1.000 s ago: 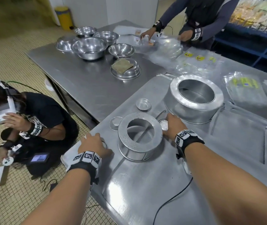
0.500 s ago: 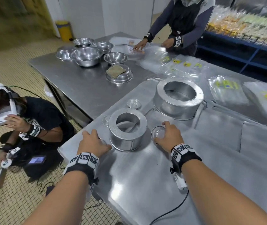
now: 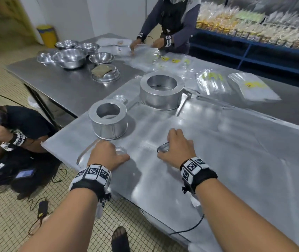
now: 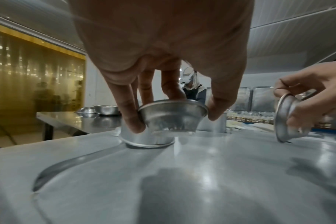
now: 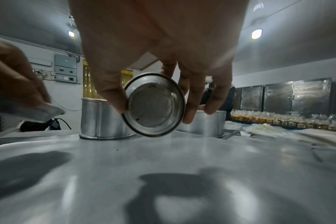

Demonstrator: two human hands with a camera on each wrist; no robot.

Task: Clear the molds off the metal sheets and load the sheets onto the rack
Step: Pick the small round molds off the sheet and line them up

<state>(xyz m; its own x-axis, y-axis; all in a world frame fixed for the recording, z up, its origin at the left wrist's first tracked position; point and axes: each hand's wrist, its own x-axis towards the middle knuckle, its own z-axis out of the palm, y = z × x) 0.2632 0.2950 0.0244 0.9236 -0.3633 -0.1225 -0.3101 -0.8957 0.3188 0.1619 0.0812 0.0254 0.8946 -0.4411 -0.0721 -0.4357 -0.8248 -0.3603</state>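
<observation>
Overlapping metal sheets [image 3: 217, 142] cover the near table. My left hand [image 3: 107, 155] pinches a small round tin mold [image 4: 173, 118] by its rim, upright, just above the sheet [image 4: 182, 181]. My right hand [image 3: 177, 142] holds a second small mold [image 5: 153, 104] tilted on its side, open mouth toward the wrist. A medium ring mold [image 3: 108, 120] stands just beyond my left hand. A larger ring mold [image 3: 163, 91] stands farther back, with another small tin mold [image 3: 120, 98] to its left.
A second steel table [image 3: 57, 84] at the back left carries several steel bowls [image 3: 70, 57]. Plastic bags [image 3: 252, 86] lie at the far right. One person [image 3: 170, 20] works at the far end; another [image 3: 17, 128] crouches on the tiled floor left of the table.
Both hands have drawn back toward me from beside the medium ring mold, each lifting a small tin mold off the sheet. The right hand's mold has tipped onto its side.
</observation>
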